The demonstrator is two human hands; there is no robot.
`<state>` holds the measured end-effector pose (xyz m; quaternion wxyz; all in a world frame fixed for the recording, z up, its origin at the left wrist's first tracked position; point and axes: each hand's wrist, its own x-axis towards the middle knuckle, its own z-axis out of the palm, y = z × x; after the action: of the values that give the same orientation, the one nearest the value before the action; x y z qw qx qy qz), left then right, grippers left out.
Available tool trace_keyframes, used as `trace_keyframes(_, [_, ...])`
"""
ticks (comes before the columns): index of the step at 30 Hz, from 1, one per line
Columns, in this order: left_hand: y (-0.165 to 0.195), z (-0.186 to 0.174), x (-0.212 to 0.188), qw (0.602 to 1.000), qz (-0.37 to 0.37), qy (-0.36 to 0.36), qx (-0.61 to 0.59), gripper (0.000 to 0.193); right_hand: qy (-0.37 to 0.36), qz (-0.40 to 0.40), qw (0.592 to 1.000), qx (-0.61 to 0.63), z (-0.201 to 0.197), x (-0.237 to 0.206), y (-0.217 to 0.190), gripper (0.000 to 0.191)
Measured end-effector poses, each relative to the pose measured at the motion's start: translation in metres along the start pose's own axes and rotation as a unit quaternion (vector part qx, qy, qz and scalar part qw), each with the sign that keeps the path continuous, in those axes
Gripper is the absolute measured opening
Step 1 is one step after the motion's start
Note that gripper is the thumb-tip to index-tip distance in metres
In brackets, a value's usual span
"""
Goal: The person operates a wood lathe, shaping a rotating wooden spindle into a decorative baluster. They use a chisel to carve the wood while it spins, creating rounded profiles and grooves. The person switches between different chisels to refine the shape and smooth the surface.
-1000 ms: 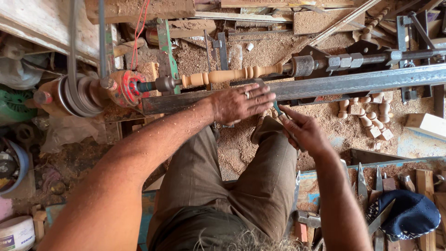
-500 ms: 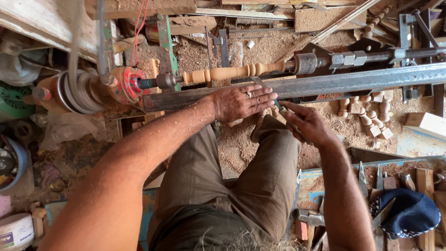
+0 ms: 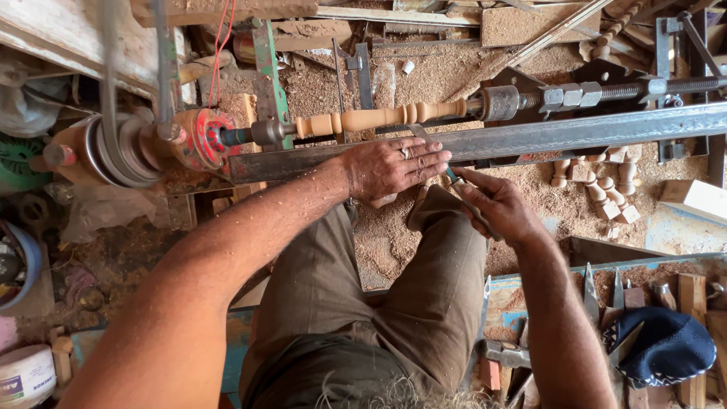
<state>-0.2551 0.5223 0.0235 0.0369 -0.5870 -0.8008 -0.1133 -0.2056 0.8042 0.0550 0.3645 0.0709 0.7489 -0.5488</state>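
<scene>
In a sawdust-covered workshop, the hard, thin wooden spindle [image 3: 379, 118] sits just above the steel rail [image 3: 575, 132], where the left hand [image 3: 394, 168] lies flat steadying the stiff chisel [image 3: 447, 170] and the right hand [image 3: 496, 206] grips its handle end, the safe place to hold.

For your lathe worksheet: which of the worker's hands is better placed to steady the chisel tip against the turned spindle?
Probably left. The left hand lies on the steel rail with fingers over the chisel near the spindle; the right hand grips the handle end, farther back.

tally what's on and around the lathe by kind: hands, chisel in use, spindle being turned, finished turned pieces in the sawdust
Hands: 2, left hand and right hand
Chisel in use: 1
Spindle on the lathe: 1
Finished turned pieces: about 6; the pile is too cluttered for an exact count
Total: about 10
</scene>
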Motion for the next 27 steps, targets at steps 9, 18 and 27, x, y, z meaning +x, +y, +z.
trace_keyframes(9, [0.0, 0.009, -0.004, 0.998, 0.005, 0.037, 0.044, 0.055, 0.058, 0.035, 0.994, 0.083, 0.051, -0.021, -0.002, 0.048])
trace_keyframes(18, [0.0, 0.028, -0.009, 0.993, -0.027, 0.092, 0.07, 0.046, 0.141, -0.071, 0.94, 0.304, 0.148, -0.018, 0.004, 0.049])
trace_keyframes(27, [0.012, 0.015, -0.013, 0.992, -0.011, 0.1, 0.078, 0.049, 0.183, -0.126, 0.917, 0.333, 0.193, -0.015, 0.014, 0.045])
